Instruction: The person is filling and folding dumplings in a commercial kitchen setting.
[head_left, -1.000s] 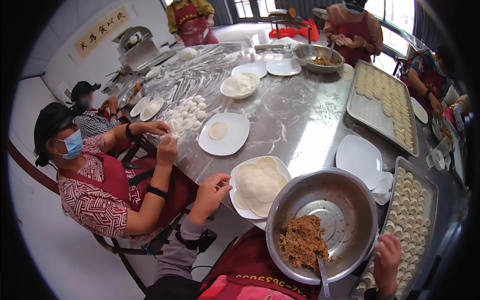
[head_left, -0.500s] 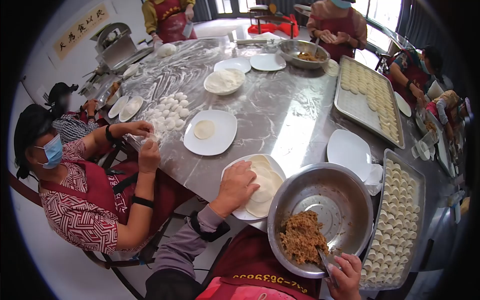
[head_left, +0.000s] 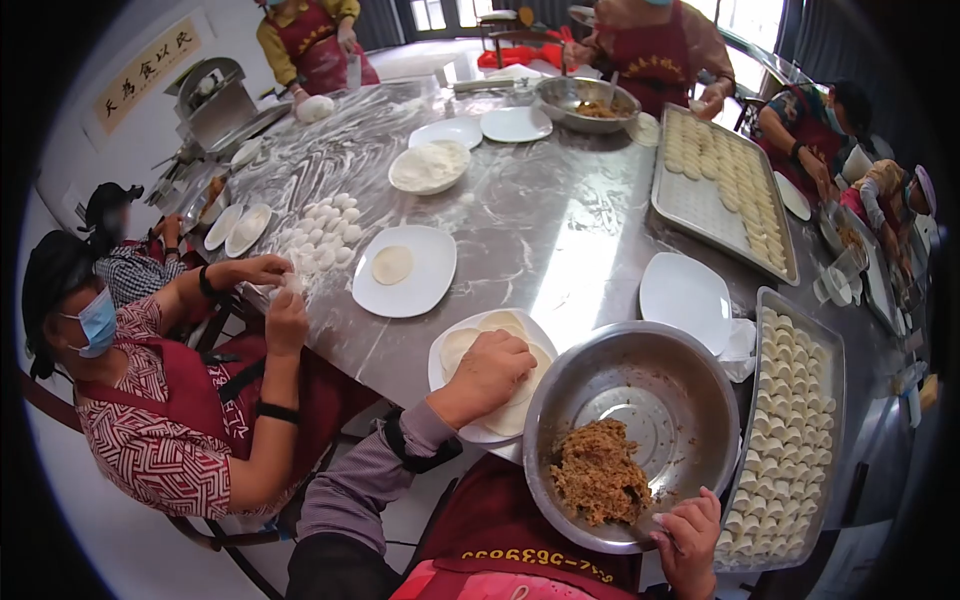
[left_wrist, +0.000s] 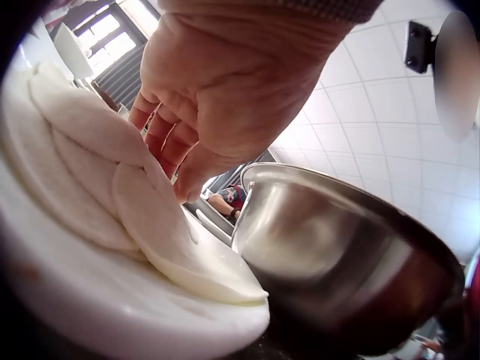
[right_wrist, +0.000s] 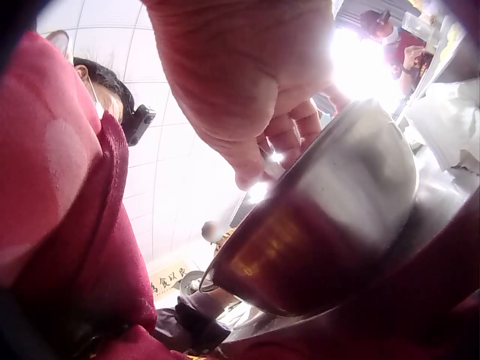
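Round dough wrappers [head_left: 507, 416] [left_wrist: 90, 172] lie overlapping on a white plate [head_left: 442, 378] [left_wrist: 225, 337]. My left hand [head_left: 487, 378] [left_wrist: 232, 82] rests over them from above, fingers loosely bent, fingertips at the stack's far side; no wrapper is seen lifted. Right of the plate stands a steel bowl [head_left: 690, 380] [left_wrist: 330, 225] [right_wrist: 352, 202] with a mound of brown filling [head_left: 600, 475]. At the bowl's near right rim my right hand [head_left: 688, 540] [right_wrist: 240, 82] has its fingers curled round a metal spoon [right_wrist: 276, 166], largely hidden by the hand in the head view.
A tray of folded dumplings [head_left: 785, 430] lies right of the bowl, another tray [head_left: 725, 190] beyond. Behind the bowl is an empty plate [head_left: 686, 300]; farther left, a plate [head_left: 430, 265] holds one wrapper. A seated person [head_left: 170, 420] works at the left.
My left hand has come from beside the plate onto the wrappers and shifted rightward over them. My right hand has moved from over the dumpling tray to the bowl's rim and taken the spoon.
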